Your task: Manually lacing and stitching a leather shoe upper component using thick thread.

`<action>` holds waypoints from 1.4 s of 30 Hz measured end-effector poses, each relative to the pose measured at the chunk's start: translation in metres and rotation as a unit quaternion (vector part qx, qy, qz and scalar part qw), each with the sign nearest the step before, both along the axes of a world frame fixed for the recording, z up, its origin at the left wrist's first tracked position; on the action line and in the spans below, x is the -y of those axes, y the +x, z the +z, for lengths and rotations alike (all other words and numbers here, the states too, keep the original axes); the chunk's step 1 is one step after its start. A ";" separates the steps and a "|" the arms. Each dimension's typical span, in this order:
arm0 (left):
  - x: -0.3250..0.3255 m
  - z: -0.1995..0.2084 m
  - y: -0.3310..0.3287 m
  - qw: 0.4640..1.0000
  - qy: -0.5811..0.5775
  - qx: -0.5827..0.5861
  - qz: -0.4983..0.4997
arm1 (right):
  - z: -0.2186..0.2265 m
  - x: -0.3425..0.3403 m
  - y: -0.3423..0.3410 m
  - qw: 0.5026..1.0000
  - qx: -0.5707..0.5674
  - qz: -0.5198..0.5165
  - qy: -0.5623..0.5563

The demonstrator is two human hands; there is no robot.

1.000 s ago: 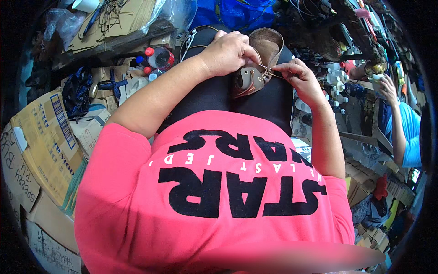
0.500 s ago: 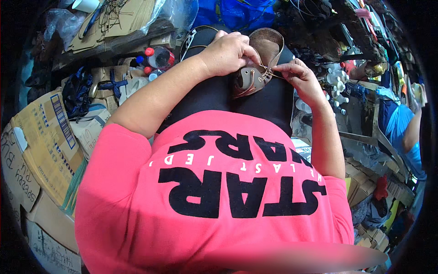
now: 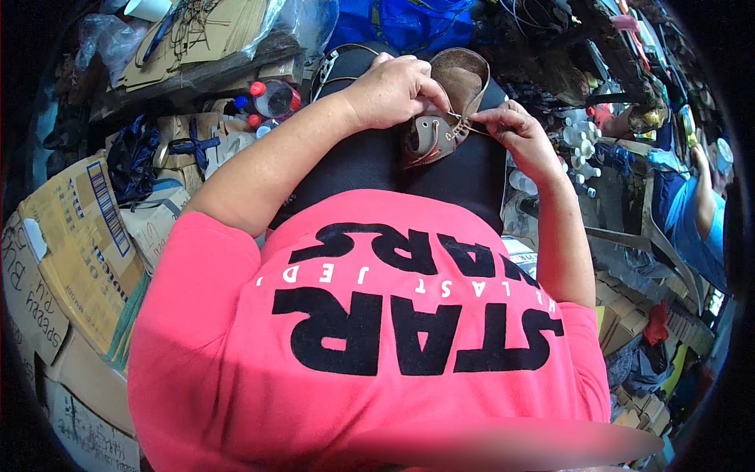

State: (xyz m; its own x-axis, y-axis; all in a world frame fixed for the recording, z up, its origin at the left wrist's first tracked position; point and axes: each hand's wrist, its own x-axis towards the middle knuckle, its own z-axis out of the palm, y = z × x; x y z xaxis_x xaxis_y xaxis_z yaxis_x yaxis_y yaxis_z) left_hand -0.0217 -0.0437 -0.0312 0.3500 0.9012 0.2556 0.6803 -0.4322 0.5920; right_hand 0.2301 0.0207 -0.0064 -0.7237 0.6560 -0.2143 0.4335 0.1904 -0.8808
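The brown leather shoe upper (image 3: 467, 93) lies on my thighs between my hands, which are apart, its long axis slanting from beyond my fingertips back toward me. My left hand (image 3: 395, 88) is nearer, clamped at its left edge; my right hand (image 3: 517, 132) pinches pale thread (image 3: 461, 128) just beside it.

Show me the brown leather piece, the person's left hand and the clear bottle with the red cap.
Brown leather piece (image 3: 460, 82): head view, on its upper part.
Left hand (image 3: 392, 90): head view, on the back of the hand.
Clear bottle with the red cap (image 3: 277, 101): head view, on its clear body.
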 end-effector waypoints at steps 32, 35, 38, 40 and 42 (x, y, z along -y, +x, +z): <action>-0.001 -0.001 0.001 1.000 0.016 0.012 0.001 | 0.003 0.001 -0.001 1.000 -0.006 -0.001 -0.016; -0.002 -0.001 0.003 1.000 0.013 0.016 0.002 | 0.000 0.000 -0.001 1.000 -0.007 -0.013 -0.024; -0.004 0.000 0.005 1.000 -0.007 0.025 0.001 | -0.003 -0.003 0.002 1.000 -0.008 0.006 -0.009; -0.006 0.001 0.006 1.000 -0.017 0.022 0.003 | -0.004 -0.005 0.002 1.000 0.000 0.008 -0.024; -0.012 -0.003 0.007 0.998 -0.048 0.045 -0.010 | -0.006 -0.005 0.000 1.000 -0.012 0.008 -0.027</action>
